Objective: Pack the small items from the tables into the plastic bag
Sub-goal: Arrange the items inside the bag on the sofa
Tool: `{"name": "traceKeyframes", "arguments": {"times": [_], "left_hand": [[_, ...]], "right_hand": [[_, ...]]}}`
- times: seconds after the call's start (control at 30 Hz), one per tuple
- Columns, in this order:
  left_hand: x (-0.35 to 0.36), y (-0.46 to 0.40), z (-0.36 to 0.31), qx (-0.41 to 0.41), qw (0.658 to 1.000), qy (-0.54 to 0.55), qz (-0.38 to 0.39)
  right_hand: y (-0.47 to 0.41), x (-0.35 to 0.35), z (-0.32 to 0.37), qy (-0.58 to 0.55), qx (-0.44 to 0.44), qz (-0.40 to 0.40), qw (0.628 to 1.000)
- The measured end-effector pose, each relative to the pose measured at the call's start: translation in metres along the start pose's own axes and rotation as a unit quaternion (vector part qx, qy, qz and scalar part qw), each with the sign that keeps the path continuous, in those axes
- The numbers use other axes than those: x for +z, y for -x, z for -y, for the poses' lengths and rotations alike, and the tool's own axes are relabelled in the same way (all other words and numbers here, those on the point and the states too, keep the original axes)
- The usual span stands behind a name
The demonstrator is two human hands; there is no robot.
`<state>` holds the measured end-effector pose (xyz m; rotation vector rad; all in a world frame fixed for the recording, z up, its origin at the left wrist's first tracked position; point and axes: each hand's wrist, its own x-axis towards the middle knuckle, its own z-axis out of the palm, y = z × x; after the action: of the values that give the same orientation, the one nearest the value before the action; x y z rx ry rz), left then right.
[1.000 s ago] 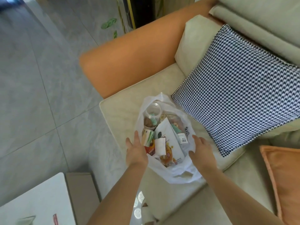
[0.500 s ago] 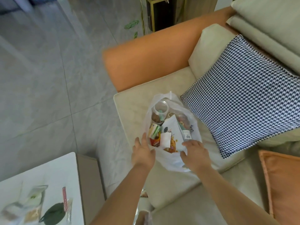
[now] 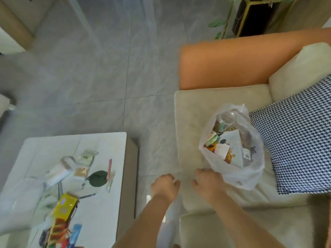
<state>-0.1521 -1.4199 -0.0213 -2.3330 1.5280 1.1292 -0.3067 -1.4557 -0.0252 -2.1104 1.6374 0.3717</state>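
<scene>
A clear plastic bag [image 3: 250, 174] stands open on the cream sofa seat [image 3: 189, 126], holding several snack packets and a plastic jar [image 3: 226, 117]. My right hand [image 3: 207, 181] hovers at the bag's near left edge with loosely curled fingers and holds nothing. My left hand [image 3: 165, 185] hangs over the gap between sofa and table, fingers loosely curled, also holding nothing. On the white table [image 3: 111, 144] at the lower left lie small items: a yellow box [image 3: 65, 206], a dark green round thing [image 3: 97, 178], a red stick [image 3: 109, 169] and clear packets [image 3: 84, 158].
An orange sofa arm [image 3: 232, 63] rises behind the seat. A black-and-white patterned cushion [image 3: 295, 140] leans right of the bag. Grey tiled floor [image 3: 107, 68] spreads beyond the table. A dark plant stand with a gold frame [image 3: 250, 17] is at the top right.
Both hands have drawn back from the bag's mouth toward me and to the left. The view has swung left, so the table with its items is now in sight.
</scene>
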Motion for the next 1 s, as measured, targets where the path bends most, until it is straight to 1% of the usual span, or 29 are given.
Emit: {"name": "traceKeyframes", "arguments": {"times": [0.3,0.5,0.6,0.77,1.0], "left_hand": [[-0.004,0.047,0.146,-0.116,0.992,0.038,-0.012],[0.009,0.102,0.255,-0.198,0.976,0.068,-0.052],[0.023,0.133,0.313,-0.253,0.958,0.116,-0.063],[0.045,0.184,0.395,-0.324,0.928,0.169,-0.064],[0.068,0.239,0.477,-0.406,0.87,0.26,-0.105]], "right_hand": [[0.004,0.045,0.138,0.034,-0.104,0.036,0.993],[0.038,0.091,0.242,0.08,-0.219,0.073,0.97],[0.061,0.115,0.295,0.093,-0.269,0.095,0.954],[0.099,0.153,0.372,0.158,-0.353,0.11,0.916],[0.147,0.196,0.458,0.207,-0.438,0.128,0.866]]}}
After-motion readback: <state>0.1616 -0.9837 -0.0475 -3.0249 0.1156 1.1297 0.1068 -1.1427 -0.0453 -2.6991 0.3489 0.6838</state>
